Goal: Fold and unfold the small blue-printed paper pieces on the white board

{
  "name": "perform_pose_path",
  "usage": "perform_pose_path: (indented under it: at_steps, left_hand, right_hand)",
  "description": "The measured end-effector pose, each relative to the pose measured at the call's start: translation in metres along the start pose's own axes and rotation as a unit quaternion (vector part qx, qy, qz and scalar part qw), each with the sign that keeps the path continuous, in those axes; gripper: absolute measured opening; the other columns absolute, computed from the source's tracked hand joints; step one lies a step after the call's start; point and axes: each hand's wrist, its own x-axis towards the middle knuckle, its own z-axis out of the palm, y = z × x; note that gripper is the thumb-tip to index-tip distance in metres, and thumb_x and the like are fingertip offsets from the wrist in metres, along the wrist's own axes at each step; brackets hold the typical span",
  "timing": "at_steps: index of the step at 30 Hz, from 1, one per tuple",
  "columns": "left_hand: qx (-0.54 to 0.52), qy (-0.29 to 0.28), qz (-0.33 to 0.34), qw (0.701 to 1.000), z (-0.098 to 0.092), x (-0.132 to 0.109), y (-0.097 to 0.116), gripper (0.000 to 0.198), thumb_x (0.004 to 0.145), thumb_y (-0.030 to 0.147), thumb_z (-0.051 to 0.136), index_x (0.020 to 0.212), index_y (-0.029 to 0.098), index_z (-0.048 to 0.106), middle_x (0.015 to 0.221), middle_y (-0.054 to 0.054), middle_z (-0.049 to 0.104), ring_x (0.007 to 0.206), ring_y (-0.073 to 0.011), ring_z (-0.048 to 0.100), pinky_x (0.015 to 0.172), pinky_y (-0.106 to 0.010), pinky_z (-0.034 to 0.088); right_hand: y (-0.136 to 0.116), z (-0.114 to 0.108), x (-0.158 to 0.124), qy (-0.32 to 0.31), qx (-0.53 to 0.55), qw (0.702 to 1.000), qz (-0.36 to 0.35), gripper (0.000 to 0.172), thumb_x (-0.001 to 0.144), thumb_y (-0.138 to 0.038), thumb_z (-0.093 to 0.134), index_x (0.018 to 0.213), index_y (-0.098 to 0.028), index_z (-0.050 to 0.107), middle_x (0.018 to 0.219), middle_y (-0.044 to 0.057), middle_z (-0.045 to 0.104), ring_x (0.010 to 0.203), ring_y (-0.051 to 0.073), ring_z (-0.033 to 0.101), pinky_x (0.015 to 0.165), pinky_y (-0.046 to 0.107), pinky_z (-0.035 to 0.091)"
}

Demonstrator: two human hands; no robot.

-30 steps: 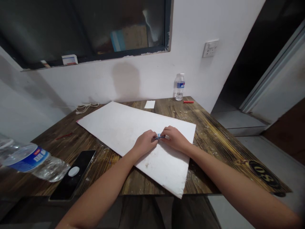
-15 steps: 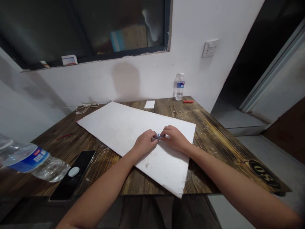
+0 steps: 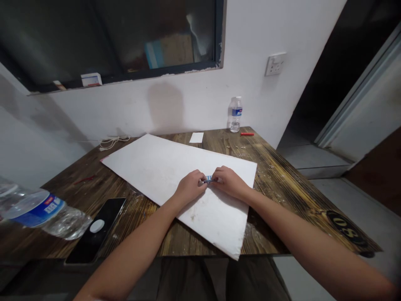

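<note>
My left hand (image 3: 189, 187) and my right hand (image 3: 229, 182) meet over a large white board (image 3: 156, 167) that lies across the wooden table (image 3: 282, 175). Both hands are closed, fingertips pinched on a small blue and white object (image 3: 208, 179) held between them just above the board. The object is too small to name; most of it is hidden by my fingers.
A water bottle (image 3: 236, 113) stands at the back by the wall, with a red pen (image 3: 247, 133) and a small white paper (image 3: 196, 137) near it. A black phone (image 3: 95, 234) and a lying bottle (image 3: 40, 211) are at the left front. A white cable (image 3: 111, 141) lies back left.
</note>
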Motion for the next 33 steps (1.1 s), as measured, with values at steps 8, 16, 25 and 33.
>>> perform_pose_path:
  at_steps: [8, 16, 25, 33]
  left_hand:
    - [0.009, -0.013, 0.002, 1.000, 0.0017, -0.0006, 0.0002, 0.005, 0.080, 0.022, 0.058, 0.079, 0.020, 0.061, 0.083, -0.002, 0.058, 0.077, -0.0159, 0.055, 0.067, -0.027, 0.041]
    - [0.005, 0.010, 0.005, 1.000, 0.0015, -0.0017, 0.0034, 0.005, 0.079, 0.021, 0.058, 0.081, 0.020, 0.062, 0.087, -0.002, 0.060, 0.077, -0.0152, 0.056, 0.067, -0.027, 0.042]
    - [0.009, -0.033, 0.007, 0.999, 0.0000, 0.0004, 0.0011, 0.005, 0.078, 0.020, 0.056, 0.079, 0.020, 0.061, 0.082, -0.002, 0.058, 0.079, -0.0173, 0.055, 0.069, -0.028, 0.042]
    - [0.027, -0.037, 0.016, 0.999, -0.0011, -0.0010, 0.0049, 0.007, 0.080, 0.021, 0.054, 0.079, 0.020, 0.061, 0.082, -0.003, 0.059, 0.080, -0.0178, 0.055, 0.068, -0.028, 0.041]
  right_hand:
    - [0.0007, 0.0006, -0.0001, 0.013, -0.002, 1.000, -0.023, 0.002, 0.082, -0.018, 0.069, 0.082, -0.019, 0.067, 0.083, 0.005, 0.064, 0.082, 0.020, 0.052, 0.073, 0.031, 0.038]
    - [0.0040, 0.0014, -0.0003, -0.032, -0.002, 0.999, 0.023, 0.003, 0.083, -0.017, 0.067, 0.080, -0.019, 0.066, 0.081, 0.003, 0.064, 0.080, 0.018, 0.053, 0.070, 0.028, 0.038]
    - [-0.0003, -0.0001, 0.0001, 0.011, -0.029, 0.998, -0.052, 0.002, 0.083, -0.020, 0.069, 0.081, -0.019, 0.069, 0.083, 0.005, 0.065, 0.081, 0.019, 0.052, 0.073, 0.031, 0.038]
    - [0.0047, 0.0020, -0.0004, -0.035, 0.001, 0.999, -0.010, 0.007, 0.084, -0.023, 0.068, 0.079, -0.018, 0.066, 0.078, 0.004, 0.063, 0.079, 0.018, 0.053, 0.070, 0.028, 0.038]
